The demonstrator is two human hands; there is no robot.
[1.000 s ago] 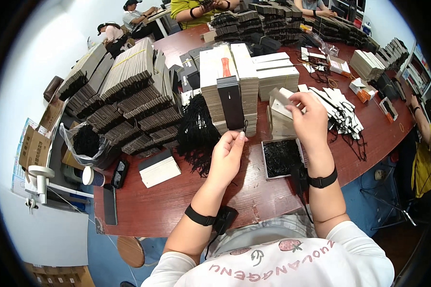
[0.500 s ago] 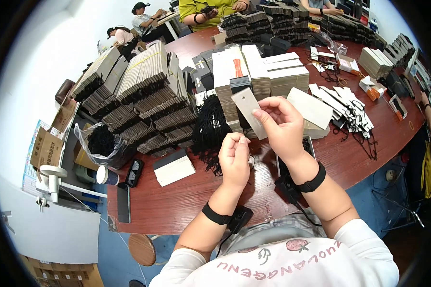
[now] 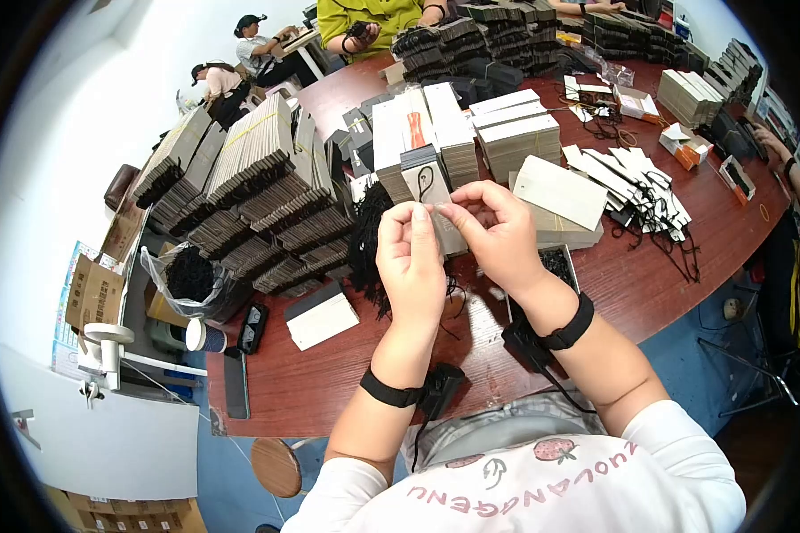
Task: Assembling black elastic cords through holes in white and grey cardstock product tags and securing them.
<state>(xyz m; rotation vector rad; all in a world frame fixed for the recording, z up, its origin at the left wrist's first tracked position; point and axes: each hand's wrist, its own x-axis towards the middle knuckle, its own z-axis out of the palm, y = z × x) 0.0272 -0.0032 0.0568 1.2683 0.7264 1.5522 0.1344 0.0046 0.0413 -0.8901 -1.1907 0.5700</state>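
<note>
near the centre of the frame, a pale tag (image 3: 438, 182), tilted between both hands, with a black cord loop (image 3: 420, 180) rising against its upper part. probably midway through joining cord to tag, judging by the loop and the meeting fingertips; cannot tell, behind the fingers, whether already threaded. seems to call for a steady tag, a fine pinch on the cord and an even pull. left hand (image 3: 411, 249) with thumb and fingers together, apparently clamped on the foot of the loop; right hand (image 3: 498, 231) just beside, pinched on the tag's right edge, tips almost touching. upper end of the tag above the grip, lower end running down between the hands. directly behind, a white board stack (image 3: 388, 133); right of centre, loose white tags (image 3: 631, 188) and, lower, a partly hidden box (image 3: 575, 266); left of centre, a black cord bundle (image 3: 370, 253); upper left, tall banded stacks (image 3: 258, 200).
</note>
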